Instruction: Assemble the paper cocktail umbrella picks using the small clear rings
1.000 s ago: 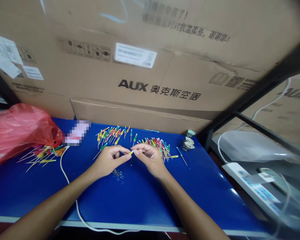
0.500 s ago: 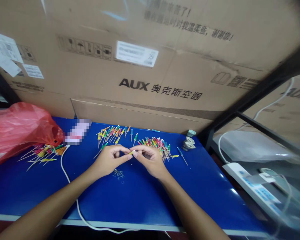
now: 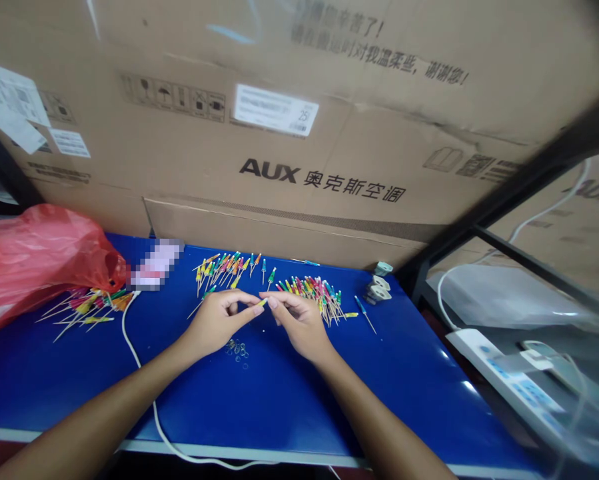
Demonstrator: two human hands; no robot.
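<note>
And here's left hand [image 3: 212,322] and right hand [image 3: 303,325], both pinched on a small yellow piece [image 3: 262,303], cocktail umbrellas [image 3: 223,269] near the table's [image 3: 279,400] far edge!

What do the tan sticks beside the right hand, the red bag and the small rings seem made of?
Tan sticks: probably wood, matte, by their pale colour. Red bag: thin, shiny plastic, by its creases and highlights. Small rings: perhaps rubber or plastic, translucent-looking; too small to settle.

I see three umbrella clusters [image 3: 324,297], one bag [image 3: 54,260].
</note>
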